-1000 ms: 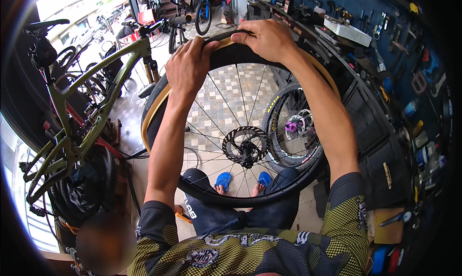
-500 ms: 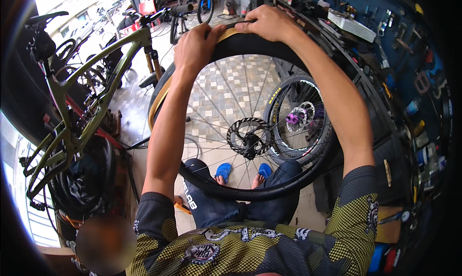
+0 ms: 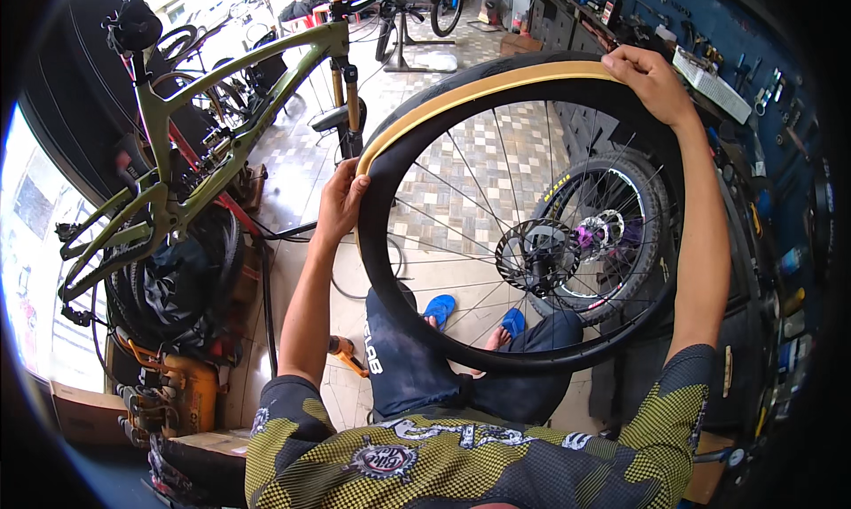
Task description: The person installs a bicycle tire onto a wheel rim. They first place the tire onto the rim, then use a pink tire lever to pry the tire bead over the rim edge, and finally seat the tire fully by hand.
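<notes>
Left hand pinches the tan-wall tyre at the wheel's ten o'clock, right hand likewise at one; between them it follows the black rim, apparently unseated; six o'clock's seating is unclear.

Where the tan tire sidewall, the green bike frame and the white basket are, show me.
Tan tire sidewall (image 3: pixel 532 73): head view, on its upper stretch.
Green bike frame (image 3: pixel 288 92): head view, on its down tube.
White basket (image 3: pixel 710 84): head view, on its long side.
</notes>
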